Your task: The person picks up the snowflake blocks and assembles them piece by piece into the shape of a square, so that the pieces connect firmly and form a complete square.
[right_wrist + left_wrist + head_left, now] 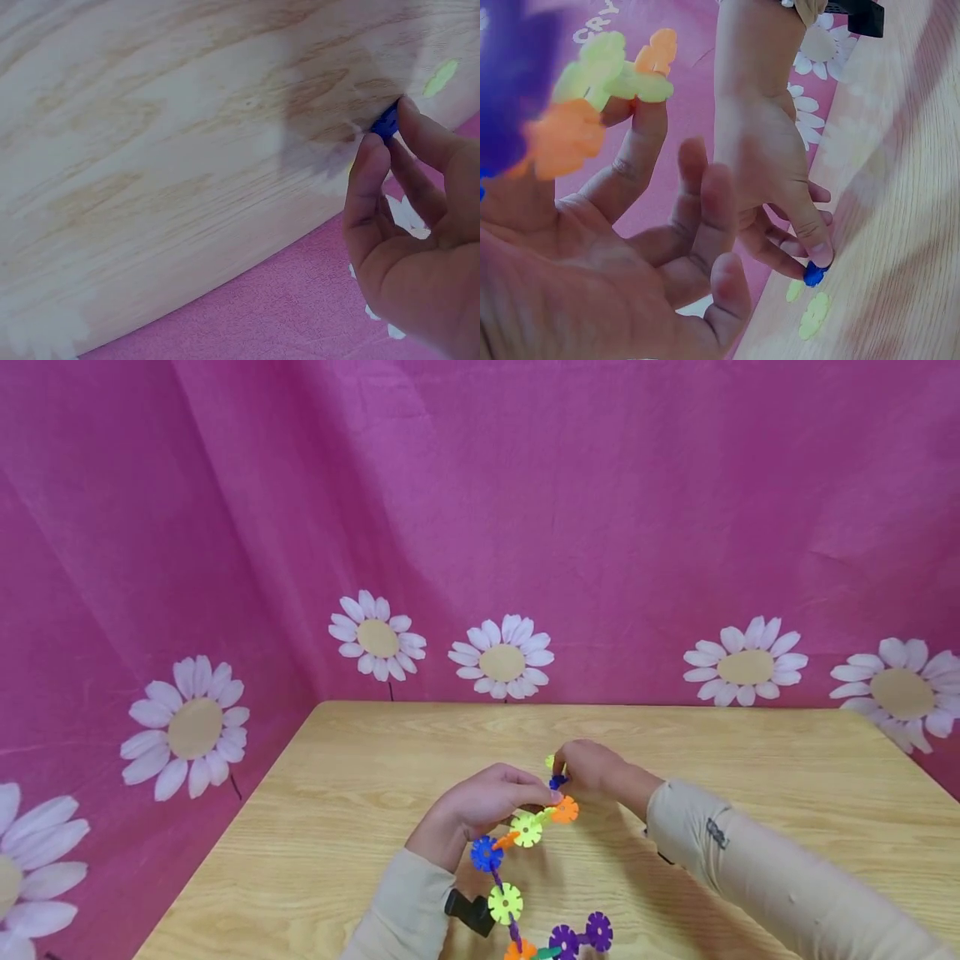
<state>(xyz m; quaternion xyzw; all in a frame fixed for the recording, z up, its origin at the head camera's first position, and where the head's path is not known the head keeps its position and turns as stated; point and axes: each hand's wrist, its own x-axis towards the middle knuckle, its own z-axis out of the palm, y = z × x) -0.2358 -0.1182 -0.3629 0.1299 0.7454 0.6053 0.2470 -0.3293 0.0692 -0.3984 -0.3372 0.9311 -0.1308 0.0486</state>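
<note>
My left hand [487, 797] pinches a chain of interlocking notched discs near its upper end, by a yellow-green disc [646, 86] and an orange disc [566, 810]. From there the chain hangs toward me through a yellow-green disc [527, 830], a blue disc [486, 853], another yellow-green disc [506, 903] and purple discs [564, 941]. Just beyond the chain's end, my right hand [596, 770] pinches a single dark blue disc [385, 122] between thumb and finger. That disc looks apart from the chain. Close by, a loose yellow-green disc [814, 315] lies on the table.
The wooden table [420, 735] reaches back to a pink cloth [600, 527] printed with white daisies, which also hangs along the left side. Another yellow-green disc [793, 290] lies near my right fingertips. A black wrist device [470, 912] sits under my left sleeve.
</note>
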